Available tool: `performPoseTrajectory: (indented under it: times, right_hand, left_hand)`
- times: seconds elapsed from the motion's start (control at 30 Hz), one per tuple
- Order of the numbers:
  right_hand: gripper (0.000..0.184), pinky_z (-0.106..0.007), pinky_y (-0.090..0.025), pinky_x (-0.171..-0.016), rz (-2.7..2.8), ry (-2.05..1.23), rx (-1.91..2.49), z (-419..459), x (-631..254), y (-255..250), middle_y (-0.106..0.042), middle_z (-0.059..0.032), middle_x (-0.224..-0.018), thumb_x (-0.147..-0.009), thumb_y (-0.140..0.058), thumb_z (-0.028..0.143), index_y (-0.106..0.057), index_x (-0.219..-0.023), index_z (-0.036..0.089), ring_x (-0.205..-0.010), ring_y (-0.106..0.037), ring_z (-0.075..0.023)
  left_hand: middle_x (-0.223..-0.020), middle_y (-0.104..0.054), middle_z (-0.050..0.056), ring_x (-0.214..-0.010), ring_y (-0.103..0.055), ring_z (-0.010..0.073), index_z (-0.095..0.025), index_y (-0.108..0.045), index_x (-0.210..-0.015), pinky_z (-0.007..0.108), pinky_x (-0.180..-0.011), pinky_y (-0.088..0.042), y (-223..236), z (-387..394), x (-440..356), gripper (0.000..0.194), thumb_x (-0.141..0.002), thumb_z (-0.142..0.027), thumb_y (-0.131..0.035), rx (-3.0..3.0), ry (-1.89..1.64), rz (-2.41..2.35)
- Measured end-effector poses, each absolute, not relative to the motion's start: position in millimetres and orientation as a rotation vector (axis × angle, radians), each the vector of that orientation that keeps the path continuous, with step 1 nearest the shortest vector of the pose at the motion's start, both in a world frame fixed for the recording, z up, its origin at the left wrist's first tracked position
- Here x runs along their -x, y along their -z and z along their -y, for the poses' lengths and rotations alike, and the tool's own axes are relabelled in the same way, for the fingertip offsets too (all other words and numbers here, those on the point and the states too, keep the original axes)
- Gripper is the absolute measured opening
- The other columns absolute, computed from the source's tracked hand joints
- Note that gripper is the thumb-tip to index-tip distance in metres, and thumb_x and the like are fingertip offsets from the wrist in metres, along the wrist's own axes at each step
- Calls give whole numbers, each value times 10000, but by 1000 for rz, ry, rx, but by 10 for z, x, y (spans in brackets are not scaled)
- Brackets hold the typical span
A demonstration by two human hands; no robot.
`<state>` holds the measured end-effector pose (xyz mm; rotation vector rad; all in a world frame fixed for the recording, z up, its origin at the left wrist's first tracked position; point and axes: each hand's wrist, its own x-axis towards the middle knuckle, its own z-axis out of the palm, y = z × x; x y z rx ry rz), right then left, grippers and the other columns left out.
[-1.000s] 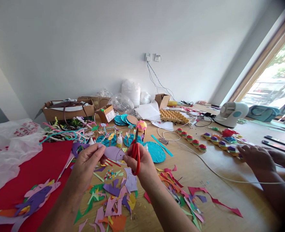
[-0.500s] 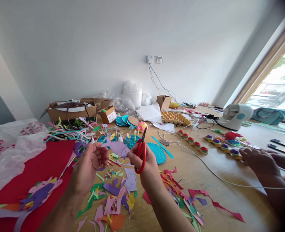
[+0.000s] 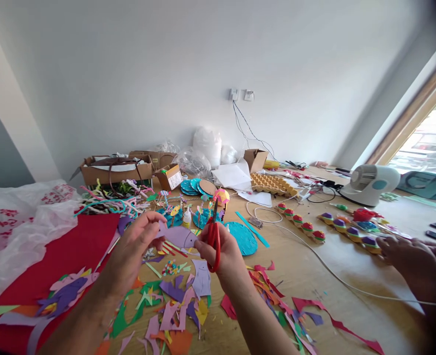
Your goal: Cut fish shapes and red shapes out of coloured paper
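Messy wooden tabletop [image 3: 297,276], colourful paper scraps [image 3: 173,288] everywhere. Just above it, left hand [image 3: 138,244] loosely pinches a lilac paper fish [image 3: 181,237] by the tail; right hand [image 3: 226,254] pinches its head, also gripping red-handled scissors [image 3: 214,229].

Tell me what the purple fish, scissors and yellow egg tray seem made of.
Purple fish: probably matte paper or thin card, flat with crisp edges.
Scissors: smooth-looking red handles, likely plastic; slim dark blades, seemingly metal.
Yellow egg tray: dull, perhaps moulded pulp, given its rows of bumps.
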<state>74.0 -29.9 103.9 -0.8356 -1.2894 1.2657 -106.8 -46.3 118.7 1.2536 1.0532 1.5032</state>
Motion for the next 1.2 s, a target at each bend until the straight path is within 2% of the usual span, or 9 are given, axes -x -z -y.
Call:
performPoseTrajectory:
  times: [0.03,0.1,0.2,0.27,0.57,0.67,0.8,1.0,1.2]
  right_hand:
    - [227,-235,-376,-515,1363,-1265,849,288,-756,-1056,-538,42,-623,-638,-729,276,-526,-712,204,-552,-450,-117]
    - [198,-235,-374,-521,1515,-1236,870,257,-789,-1094,-545,36,-639,-652,-708,253,-525,-708,202,-575,-462,-124]
    - [173,-225,-353,-520,1695,-1155,887,201,-821,-1163,-525,41,-638,-679,-684,216,-513,-700,201,-593,-445,-122]
    - [172,-222,-349,-518,1718,-1125,870,164,-820,-1213,-510,46,-633,-688,-673,207,-502,-699,202,-592,-431,-119]
    - [169,-246,-376,-566,1654,-1088,784,49,-693,-1284,-539,43,-688,-700,-682,224,-526,-759,202,-606,-459,-122]
    - [210,-246,-375,-559,1545,-1103,750,52,-666,-1243,-552,37,-695,-707,-707,289,-522,-765,207,-604,-464,-123]
    - [301,-237,-346,-507,1433,-1216,782,139,-625,-1167,-536,44,-648,-647,-770,351,-518,-731,208,-546,-424,-112]
    - [294,-233,-377,-532,1309,-1386,692,241,-545,-1104,-540,51,-659,-619,-778,277,-517,-738,210,-570,-465,-114]
    - [296,-211,-343,-479,1216,-1490,636,223,-542,-1121,-510,72,-631,-596,-765,240,-506,-735,208,-519,-434,-92]
  left_hand:
    - [-781,-649,11,-685,-567,160,-241,-698,-843,219,-576,-455,-1234,442,1101,194,-756,-414,-684,-1317,-1497,-1109]
    - [-684,-652,17,-628,-565,172,-224,-739,-733,218,-529,-434,-1330,398,1149,162,-640,-355,-763,-1494,-1349,-1207]
    - [-544,-637,18,-523,-545,176,-219,-727,-550,225,-470,-402,-1433,346,1167,98,-592,-301,-759,-1634,-1058,-1290]
    - [-526,-628,15,-510,-542,172,-221,-717,-520,224,-470,-396,-1461,334,1152,100,-594,-285,-739,-1654,-991,-1303]
    - [-605,-629,12,-560,-546,172,-214,-742,-658,219,-481,-402,-1315,340,1071,70,-615,-262,-770,-1463,-942,-1131]
    - [-611,-641,13,-553,-555,171,-207,-726,-670,228,-472,-423,-1221,295,1049,136,-604,-311,-784,-1370,-1068,-1139]
    - [-604,-610,-19,-536,-528,130,-194,-703,-704,212,-497,-435,-1195,313,959,163,-617,-308,-780,-1252,-1284,-1137]
    - [-644,-607,-34,-594,-516,113,-197,-675,-690,193,-544,-430,-1250,383,784,156,-637,-292,-787,-1141,-1396,-1024]
    - [-687,-638,-16,-646,-553,132,-196,-698,-729,212,-594,-453,-1201,392,764,160,-666,-325,-770,-1170,-1370,-1046]
